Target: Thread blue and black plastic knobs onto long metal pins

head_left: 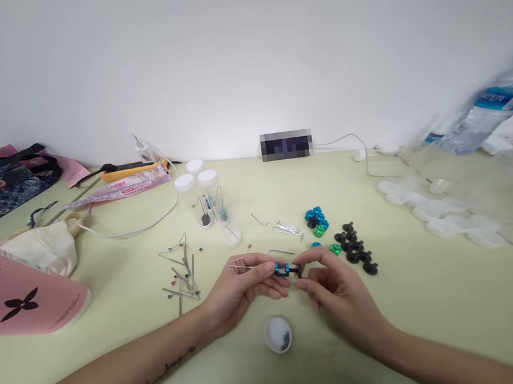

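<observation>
Left hand (245, 286) pinches blue piece (282, 269) between thumb and fingers, seemingly for steadiness, bent wire (241, 266) poking out behind. Right hand (339, 285) pinches black knob (299, 271) between thumb and forefinger, its stem meeting blue piece above table (443, 318); far end left free for that grip. White cap (274, 328) with small dark bits (285, 341) sits just below hands, likely for easy reach. More black knobs (353, 257) lie grouped, probably sorted by kind.

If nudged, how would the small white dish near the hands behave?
The white dish looks small and thin-walled, so it would probably slide easily. It seems shallow, suggesting little tipping; the dark pieces bunched at one side would likely shift.
</observation>
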Motion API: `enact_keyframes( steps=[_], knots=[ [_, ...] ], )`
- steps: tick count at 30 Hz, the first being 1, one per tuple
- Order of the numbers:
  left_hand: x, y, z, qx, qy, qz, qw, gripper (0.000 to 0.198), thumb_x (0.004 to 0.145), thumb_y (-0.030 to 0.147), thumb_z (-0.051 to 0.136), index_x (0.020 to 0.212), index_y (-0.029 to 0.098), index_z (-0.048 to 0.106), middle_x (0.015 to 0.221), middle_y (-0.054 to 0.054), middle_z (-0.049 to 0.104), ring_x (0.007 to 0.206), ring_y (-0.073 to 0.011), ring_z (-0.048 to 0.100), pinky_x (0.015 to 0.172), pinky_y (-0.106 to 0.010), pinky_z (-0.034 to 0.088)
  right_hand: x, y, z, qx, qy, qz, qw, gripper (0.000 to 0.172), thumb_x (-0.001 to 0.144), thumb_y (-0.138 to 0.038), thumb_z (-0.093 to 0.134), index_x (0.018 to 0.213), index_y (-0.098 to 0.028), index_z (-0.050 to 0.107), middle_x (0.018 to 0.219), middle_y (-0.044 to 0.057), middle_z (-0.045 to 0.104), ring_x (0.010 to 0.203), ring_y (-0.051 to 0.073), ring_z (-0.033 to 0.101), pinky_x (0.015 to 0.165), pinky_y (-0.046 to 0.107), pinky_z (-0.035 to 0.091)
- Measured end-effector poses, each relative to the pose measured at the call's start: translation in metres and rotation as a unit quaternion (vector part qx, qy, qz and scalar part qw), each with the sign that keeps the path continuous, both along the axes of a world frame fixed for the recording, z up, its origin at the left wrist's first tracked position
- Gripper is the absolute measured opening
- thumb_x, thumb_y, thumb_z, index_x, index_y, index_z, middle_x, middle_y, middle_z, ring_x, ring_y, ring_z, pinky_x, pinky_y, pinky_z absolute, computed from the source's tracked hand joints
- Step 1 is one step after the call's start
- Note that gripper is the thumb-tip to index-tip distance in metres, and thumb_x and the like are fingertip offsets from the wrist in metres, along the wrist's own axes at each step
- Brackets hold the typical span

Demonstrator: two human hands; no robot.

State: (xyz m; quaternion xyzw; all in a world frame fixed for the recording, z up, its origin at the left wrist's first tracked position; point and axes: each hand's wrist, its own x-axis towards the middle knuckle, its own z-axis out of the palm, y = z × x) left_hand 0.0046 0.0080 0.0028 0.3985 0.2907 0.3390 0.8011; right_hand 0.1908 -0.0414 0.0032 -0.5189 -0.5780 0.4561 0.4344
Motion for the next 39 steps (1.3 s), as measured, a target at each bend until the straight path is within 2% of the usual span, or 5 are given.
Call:
enact_keyframes(
  steps=[7,12,25,32,39],
  knots=[
    [0.0001,0.0011,0.0005,-0.007,-0.006,0.006,1.0,0.018,0.079,0.024,0.07,0.081,0.008,0.062,0.076,-0.011,0.072,0.065,-0.0142,0.069,0.063,-0.021,0.054,0.0003,0.0012,-0.0034,-0.005,0.009,-0.013,1.0,0.02,0.085,-0.031,0.062,0.101,-0.023,0.055,0.076,-0.002,0.057,0.049,0.008,0.047,0.048,0.023,0.038],
    [0.0001,0.0018,0.0016,-0.01,-0.004,-0.008,1.0,0.019,0.077,0.024,0.071,0.08,0.008,0.063,0.076,-0.012,0.073,0.066,-0.0149,0.069,0.066,-0.023,0.054,0.0003,0.0014,-0.0033,-0.018,0.028,-0.004,0.999,0.018,0.083,-0.036,0.064,0.09,-0.021,0.057,0.06,-0.005,0.052,0.049,0.01,0.047,0.047,0.022,0.039],
    [-0.0006,0.0011,0.0004,-0.009,-0.009,-0.025,1.0,0.016,0.077,0.022,0.071,0.079,0.009,0.062,0.076,-0.012,0.073,0.063,-0.015,0.069,0.062,-0.022,0.054,0.0013,0.0008,0.002,-0.019,0.044,0.044,0.998,0.027,0.091,-0.04,0.053,0.076,-0.018,0.054,0.065,-0.002,0.056,0.053,0.009,0.048,0.05,0.022,0.038],
    [-0.0003,0.002,-0.0002,-0.005,-0.008,-0.011,1.0,0.017,0.077,0.023,0.071,0.078,0.009,0.061,0.071,-0.01,0.073,0.061,-0.0132,0.068,0.06,-0.02,0.053,0.0013,0.0002,-0.0025,0.008,0.019,0.008,1.0,0.014,0.083,-0.029,0.064,0.093,-0.022,0.058,0.057,-0.005,0.051,0.053,0.013,0.053,0.052,0.025,0.04],
    [-0.0004,0.0015,-0.0007,-0.001,-0.014,-0.029,0.999,0.015,0.079,0.022,0.069,0.078,0.009,0.061,0.074,-0.011,0.073,0.061,-0.0138,0.069,0.059,-0.019,0.053,0.0016,0.0011,0.0024,-0.025,0.053,0.035,0.998,0.021,0.086,-0.038,0.06,0.08,-0.019,0.057,0.066,-0.002,0.056,0.055,0.01,0.049,0.048,0.021,0.037]
  ],
)
